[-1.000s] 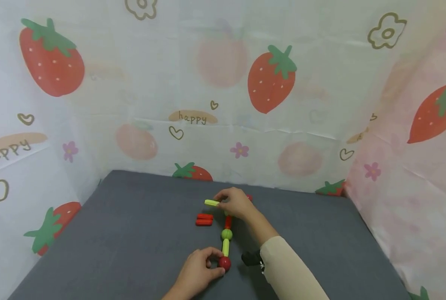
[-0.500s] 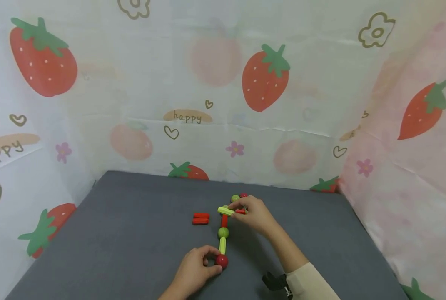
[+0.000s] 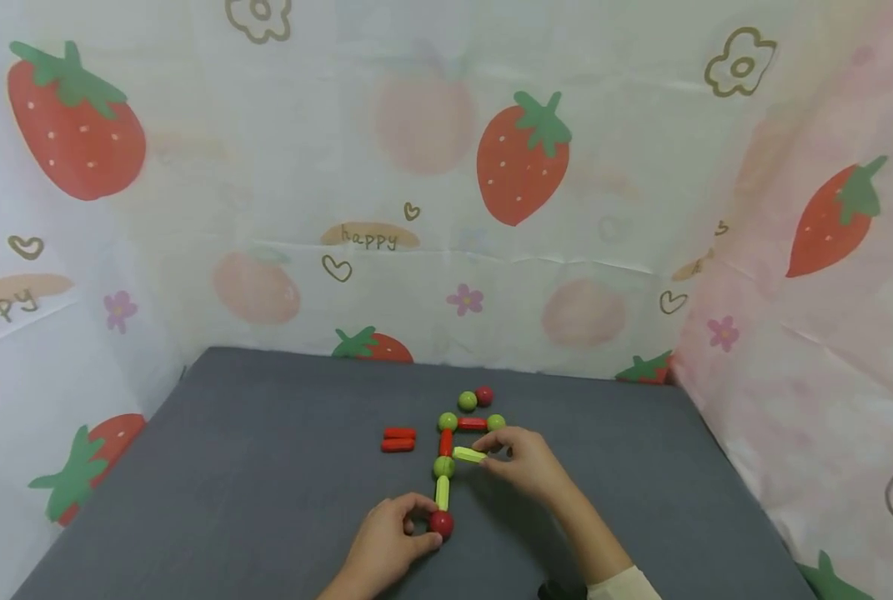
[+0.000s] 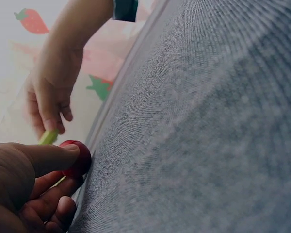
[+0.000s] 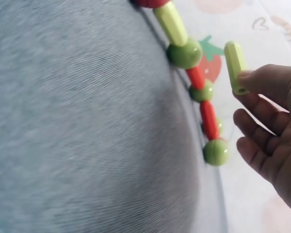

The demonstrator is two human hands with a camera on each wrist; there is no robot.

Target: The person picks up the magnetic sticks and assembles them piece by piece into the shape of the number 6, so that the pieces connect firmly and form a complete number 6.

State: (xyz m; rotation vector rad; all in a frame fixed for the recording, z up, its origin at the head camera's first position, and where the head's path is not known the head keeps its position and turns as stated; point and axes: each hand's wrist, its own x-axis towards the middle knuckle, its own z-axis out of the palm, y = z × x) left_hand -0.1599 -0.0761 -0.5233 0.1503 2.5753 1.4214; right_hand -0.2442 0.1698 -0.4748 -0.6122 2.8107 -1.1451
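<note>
With thumb and fingers my left hand [image 3: 389, 537] grips a red ball [image 3: 442, 524] at the near end of a chain of balls and rods. From that ball a yellow-green rod [image 3: 442, 493] leads to a green ball [image 3: 443, 467], then a red rod [image 3: 446, 443] and another green ball [image 3: 448, 422]. There the chain turns right along a red rod [image 3: 472, 424] to a green ball [image 3: 496, 422]. My right hand [image 3: 524, 462] pinches a loose yellow-green rod [image 5: 235, 68] by one end. Its free end is near the chain's middle green ball; contact cannot be told.
Two loose red rods [image 3: 398, 439] lie side by side left of the chain. A loose green ball [image 3: 467, 402] and a red ball [image 3: 484, 396] sit together behind it. The grey table [image 3: 281, 483] ends at a strawberry-print cloth [image 3: 431, 292].
My right hand has carried the yellow-green rod rightward and toward me, from behind the chain to beside its middle ball. The left hand keeps its grip on the red ball.
</note>
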